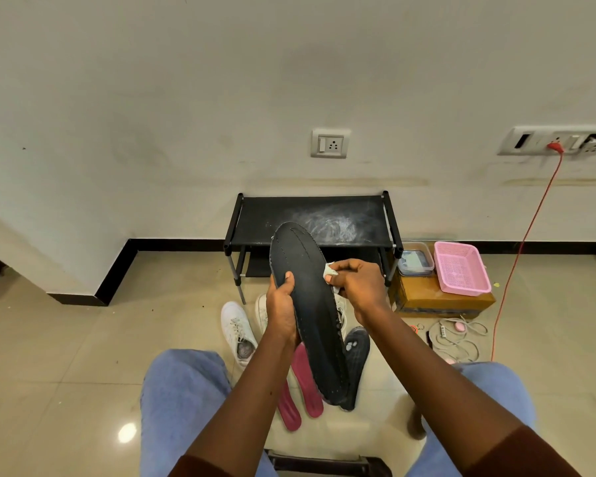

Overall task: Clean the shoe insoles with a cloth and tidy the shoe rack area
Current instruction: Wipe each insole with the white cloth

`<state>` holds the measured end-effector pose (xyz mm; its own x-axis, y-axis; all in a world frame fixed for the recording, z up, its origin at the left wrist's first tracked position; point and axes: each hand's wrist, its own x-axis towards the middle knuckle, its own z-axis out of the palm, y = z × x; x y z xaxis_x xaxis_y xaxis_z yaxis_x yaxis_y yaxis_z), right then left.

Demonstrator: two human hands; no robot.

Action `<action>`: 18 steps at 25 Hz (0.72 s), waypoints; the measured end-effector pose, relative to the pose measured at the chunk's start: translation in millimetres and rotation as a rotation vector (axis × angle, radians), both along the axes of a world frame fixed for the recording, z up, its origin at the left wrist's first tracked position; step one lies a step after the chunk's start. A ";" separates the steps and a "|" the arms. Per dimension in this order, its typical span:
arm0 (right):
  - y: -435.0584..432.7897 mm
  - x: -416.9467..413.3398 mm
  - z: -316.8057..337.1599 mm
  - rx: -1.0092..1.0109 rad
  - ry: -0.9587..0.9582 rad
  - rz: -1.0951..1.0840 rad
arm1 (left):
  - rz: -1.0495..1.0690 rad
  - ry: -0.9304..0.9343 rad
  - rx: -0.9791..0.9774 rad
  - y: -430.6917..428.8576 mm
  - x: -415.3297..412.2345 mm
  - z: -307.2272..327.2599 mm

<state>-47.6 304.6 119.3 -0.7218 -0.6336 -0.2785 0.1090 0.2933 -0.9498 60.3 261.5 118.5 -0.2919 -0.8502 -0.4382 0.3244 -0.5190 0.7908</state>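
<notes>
My left hand point(282, 304) grips a long black insole point(307, 297) by its left edge, thumb on its face, and holds it up in front of me. My right hand point(355, 284) pinches a small white cloth point(329, 270) against the insole's right edge. Behind them stands the black shoe rack point(310, 218), its top shelf dusty and smeared. Two pink insoles point(303, 383) and another black insole point(355, 359) lie on the floor between my knees. One white sneaker point(237, 330) lies on the floor to the left, and a second one point(262, 313) is mostly hidden behind my hands.
A pink plastic basket point(460, 266) and a clear lidded box point(415, 259) sit on a cardboard box point(441, 301) right of the rack. White cables and a power strip point(455, 335) lie on the tiles. A red cord point(523, 242) hangs from the wall socket.
</notes>
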 end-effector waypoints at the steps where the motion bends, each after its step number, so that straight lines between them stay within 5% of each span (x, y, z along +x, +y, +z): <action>1: 3.7 2.7 -1.0 0.003 0.010 0.006 | 0.020 0.012 0.012 -1.8 -1.6 -1.6; 18: 40.8 18.2 4.4 0.067 -0.353 0.124 | 0.288 0.132 0.002 -45.6 -8.4 -16.9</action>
